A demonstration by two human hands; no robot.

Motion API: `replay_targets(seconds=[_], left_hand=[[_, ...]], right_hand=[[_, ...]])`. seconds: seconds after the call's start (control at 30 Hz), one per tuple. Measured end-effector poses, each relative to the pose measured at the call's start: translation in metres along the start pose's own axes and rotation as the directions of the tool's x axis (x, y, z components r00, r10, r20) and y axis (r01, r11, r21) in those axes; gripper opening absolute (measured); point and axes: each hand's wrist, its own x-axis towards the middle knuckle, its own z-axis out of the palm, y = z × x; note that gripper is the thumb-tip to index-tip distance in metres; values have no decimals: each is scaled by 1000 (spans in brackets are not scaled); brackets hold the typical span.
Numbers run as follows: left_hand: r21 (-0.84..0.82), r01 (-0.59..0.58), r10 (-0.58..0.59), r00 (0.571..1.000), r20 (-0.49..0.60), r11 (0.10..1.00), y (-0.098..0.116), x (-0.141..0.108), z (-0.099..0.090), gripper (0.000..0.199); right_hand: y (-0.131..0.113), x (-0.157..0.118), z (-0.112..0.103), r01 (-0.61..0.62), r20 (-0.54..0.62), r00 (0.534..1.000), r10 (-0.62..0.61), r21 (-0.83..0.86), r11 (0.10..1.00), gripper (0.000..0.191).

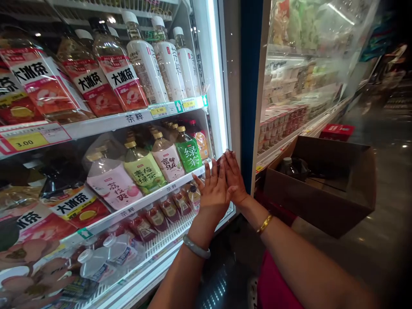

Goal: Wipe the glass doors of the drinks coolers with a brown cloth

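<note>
L hand (212, 189) is flat w/ fingers straight and a bit spread, R hand (234, 177) right next to it, fingers also straight and close tog.; neither is clamped on anything I can see, though the palms face away. Both sit at the R edge of the fridge (233, 77), just past the R end of the middle shelf (151, 196); can't tell if the fingertips press on it or only hover. Nearest stock: a green bottle (189, 150) and an orange bottle (201, 143) near that shelf's R end, the green one at the front edge. Farther L along the same edge is a big pink bottle (114, 184). As for what's done: the middle shelf's front looks filled from approx. its center to near its R corner, and the top shelf (112, 123) has white bottles (146, 64) up at its R end, so I'd say those rows are in order. Small bottles (156, 216) line the btm level too. What's left is harder to judge: a cardboard box (315, 197) beyond the fridge's R edge has a white-capped bottle (287, 167) by its L end plus dark stuff too dim to ID. No bottle is in either hand, so prob. nothing is mid-move; the exact count left can't be told.
</note>
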Motion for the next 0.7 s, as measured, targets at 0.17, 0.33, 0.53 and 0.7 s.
replay_targets(seconds=[0.17,0.33,0.53,0.7], left_hand=[[56,-54,59,993,-103,997,0,-3,-15,83],[144,-68,89,986,-142,987,-14,-4,-30,85],[199,-25,48,993,-111,980,-24,1,-37,84],[217,-18,53,986,-158,976,-18,12,-33,85]], right_hand=[[12,16,-1,-315,-179,934,310,-3,949,71],[-21,17,11,-177,-164,972,167,-43,983,72],[-5,37,-4,-178,-194,967,168,-37,983,67],[-19,39,3,-270,-240,936,259,-16,963,70]])
